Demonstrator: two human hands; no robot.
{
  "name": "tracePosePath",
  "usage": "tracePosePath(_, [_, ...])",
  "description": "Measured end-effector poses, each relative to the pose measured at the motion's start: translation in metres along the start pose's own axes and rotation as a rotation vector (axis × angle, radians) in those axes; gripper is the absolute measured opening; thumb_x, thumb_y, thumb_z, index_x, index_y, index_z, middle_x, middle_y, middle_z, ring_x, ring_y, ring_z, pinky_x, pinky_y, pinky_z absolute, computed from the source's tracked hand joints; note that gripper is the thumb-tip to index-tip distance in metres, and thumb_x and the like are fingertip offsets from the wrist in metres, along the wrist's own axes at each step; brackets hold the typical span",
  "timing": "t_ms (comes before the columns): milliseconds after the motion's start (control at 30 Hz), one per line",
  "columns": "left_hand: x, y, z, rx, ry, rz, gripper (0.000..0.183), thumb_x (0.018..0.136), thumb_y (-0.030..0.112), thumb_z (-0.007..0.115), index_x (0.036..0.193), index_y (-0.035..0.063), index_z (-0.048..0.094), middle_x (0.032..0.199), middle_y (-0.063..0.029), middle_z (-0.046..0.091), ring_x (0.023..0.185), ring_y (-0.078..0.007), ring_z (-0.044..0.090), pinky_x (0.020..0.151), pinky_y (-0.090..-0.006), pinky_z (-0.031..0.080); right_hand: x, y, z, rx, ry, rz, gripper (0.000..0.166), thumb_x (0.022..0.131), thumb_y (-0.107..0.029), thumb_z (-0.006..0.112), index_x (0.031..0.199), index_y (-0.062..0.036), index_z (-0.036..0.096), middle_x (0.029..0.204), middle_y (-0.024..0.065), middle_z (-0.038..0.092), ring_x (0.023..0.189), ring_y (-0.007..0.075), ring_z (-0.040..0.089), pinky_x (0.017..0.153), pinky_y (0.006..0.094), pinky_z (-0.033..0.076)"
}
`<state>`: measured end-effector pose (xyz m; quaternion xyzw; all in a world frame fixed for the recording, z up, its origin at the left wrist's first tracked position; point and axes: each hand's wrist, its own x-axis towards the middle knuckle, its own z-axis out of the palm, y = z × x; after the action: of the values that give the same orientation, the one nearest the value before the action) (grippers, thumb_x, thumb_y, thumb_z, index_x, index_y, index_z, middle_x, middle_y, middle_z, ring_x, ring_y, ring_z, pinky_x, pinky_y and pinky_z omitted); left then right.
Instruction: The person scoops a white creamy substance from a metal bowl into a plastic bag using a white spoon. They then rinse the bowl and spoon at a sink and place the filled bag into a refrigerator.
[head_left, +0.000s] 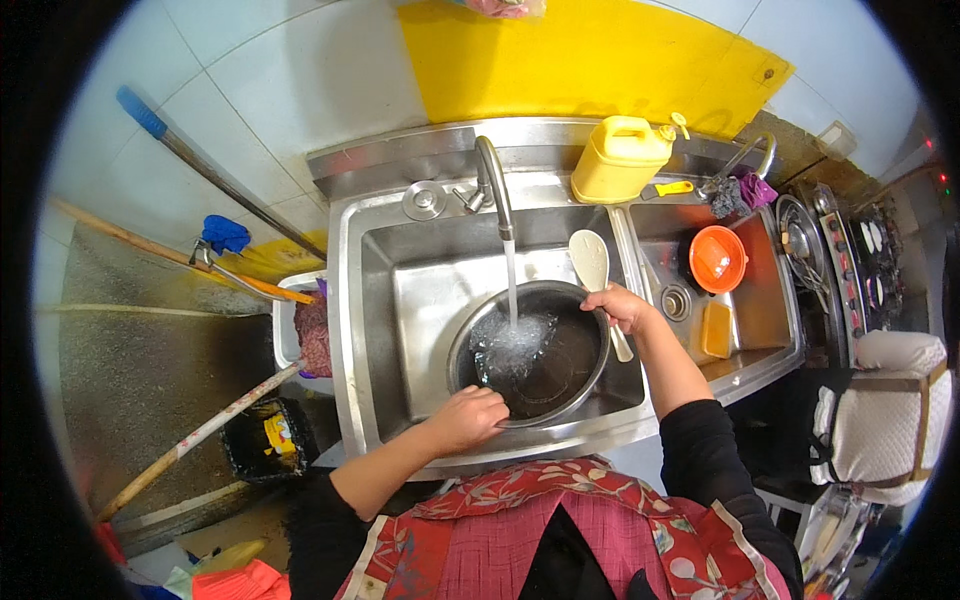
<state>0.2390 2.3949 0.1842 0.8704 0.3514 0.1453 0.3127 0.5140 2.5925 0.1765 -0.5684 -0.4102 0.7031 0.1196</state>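
Observation:
A dark round cooking pot (559, 360) sits in the large basin of a stainless steel sink (435, 277). From the curved faucet (495, 172) a stream of water falls into it, bubbling where it lands. My left hand (469, 416) grips the pot's near-left rim, fingers curled over the edge. At the right rim is my right hand (622, 306), holding the pot's edge together with a cream-coloured rice paddle (590, 259). The paddle's broad head points toward the back of the sink, and its handle passes under the hand.
In the smaller right basin lie an orange bowl (718, 259) and a yellow sponge (717, 330). A yellow jug (622, 160) and a yellow-handled scraper (667, 190) rest on the back ledge. Long handles (217, 180) lean at left near a white bucket (286, 330).

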Motion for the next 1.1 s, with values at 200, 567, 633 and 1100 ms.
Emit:
tracePosePath(200, [0.024, 0.000, -0.009, -0.241, 0.334, -0.226, 0.025, 0.082, 0.023, 0.057, 0.068, 0.0026, 0.052, 0.068, -0.0137, 0.052, 0.060, -0.0286, 0.050, 0.058, -0.0369, 0.041, 0.021, -0.003, -0.004, 0.213, 0.047, -0.034, 0.013, 0.080, -0.015, 0.058, 0.082, -0.0022, 0.057, 0.063, 0.0008, 0.055, 0.043, 0.0064, 0.043, 0.034, 0.0185, 0.028])
tracePosePath(567, [0.035, -0.102, 0.045, -1.528, 1.049, -0.898, 0.035, 0.092, 0.034, 0.045, 0.101, 0.0008, 0.053, 0.095, -0.0095, 0.060, 0.086, -0.0216, 0.059, 0.079, -0.0346, 0.048, -0.001, -0.013, 0.031, -0.149, -0.023, -0.077, 0.028, 0.083, -0.010, 0.049, 0.109, -0.0003, 0.047, 0.086, 0.0080, 0.057, 0.061, 0.0146, 0.059, 0.046, 0.0252, 0.046])
tracePosePath(633, [0.027, -0.102, 0.043, -1.637, 1.103, -0.914, 0.034, 0.093, 0.031, 0.044, 0.104, 0.0001, 0.051, 0.103, -0.0115, 0.057, 0.092, -0.0241, 0.058, 0.083, -0.0379, 0.047, 0.012, -0.005, 0.051, -0.190, -0.080, -0.112, 0.024, 0.081, -0.008, 0.053, 0.103, 0.0010, 0.052, 0.087, 0.0086, 0.059, 0.065, 0.0150, 0.060, 0.051, 0.0266, 0.050])
tracePosePath(1100, [-0.001, -0.085, 0.035, -1.674, 1.235, -0.847, 0.029, 0.091, 0.025, 0.047, 0.107, 0.0008, 0.048, 0.101, -0.0106, 0.057, 0.090, -0.0216, 0.059, 0.076, -0.0341, 0.049, 0.034, 0.000, 0.111, -0.308, -0.084, -0.207, 0.028, 0.081, -0.004, 0.047, 0.108, 0.0022, 0.042, 0.078, 0.0119, 0.060, 0.058, 0.0156, 0.060, 0.043, 0.0258, 0.047])
